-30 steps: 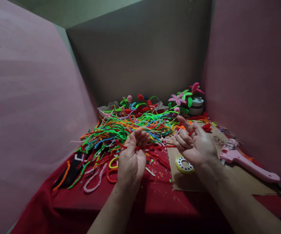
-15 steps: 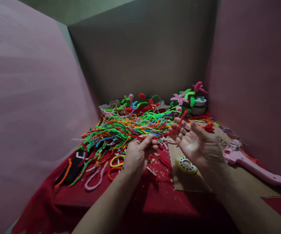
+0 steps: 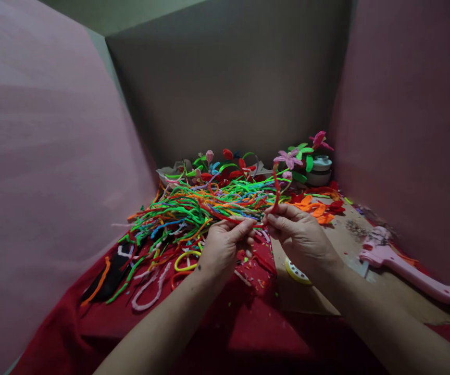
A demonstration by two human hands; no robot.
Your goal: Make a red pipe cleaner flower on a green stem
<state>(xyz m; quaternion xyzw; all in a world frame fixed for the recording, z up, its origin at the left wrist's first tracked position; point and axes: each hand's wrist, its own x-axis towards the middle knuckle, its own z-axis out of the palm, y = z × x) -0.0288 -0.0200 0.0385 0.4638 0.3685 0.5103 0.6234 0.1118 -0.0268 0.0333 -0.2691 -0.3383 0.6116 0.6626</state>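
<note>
A fuzzy red stem (image 3: 277, 190) stretches between my two hands, its right part bent upward. My left hand (image 3: 225, 245) pinches it between thumb and fingers. Close on the right, my right hand (image 3: 301, 234) is closed on the same stem with thumb and fingertips. Behind them spreads a tangled pile of colourful fuzzy stems (image 3: 186, 203), green, orange, red and blue. Under my right hand a yellow-rimmed disc with holes (image 3: 297, 272) is partly hidden.
A pink glue gun (image 3: 412, 268) lies on the brown board (image 3: 307, 299) at right. Fuzzy flowers (image 3: 288, 158) and a white round container (image 3: 319, 169) stand at the back. Pink loop (image 3: 152, 299) and black item (image 3: 108, 281) lie at left on red cloth (image 3: 69, 323).
My right hand has gone from open fingers to a pinch on the red stem, nearer my left hand. The stem's free end now points more steeply up.
</note>
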